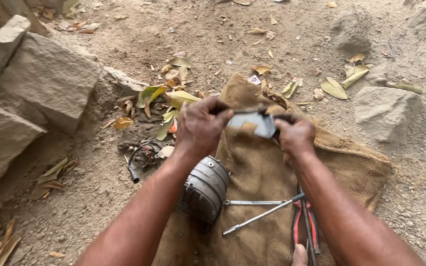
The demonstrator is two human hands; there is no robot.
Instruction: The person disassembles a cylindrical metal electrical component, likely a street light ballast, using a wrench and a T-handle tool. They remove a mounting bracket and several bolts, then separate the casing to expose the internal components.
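Note:
Both my hands are raised over a brown burlap sack (356,167) spread on dirt ground. My left hand (199,127) and my right hand (296,135) together grip a flat grey metal piece (258,122), each closed on one end of it. Below my left forearm a round dark grey motor housing (204,189) with ribbed sides lies on the sack. To its right lie a slim metal wrench (252,202), a long socket rod (262,215) and red-handled pliers (305,227).
Large stone blocks (40,79) stand at the left, another rock (383,111) at the right. Dry leaves (173,98) litter the ground behind the sack. A black cable with red wires (141,157) lies left of the motor housing.

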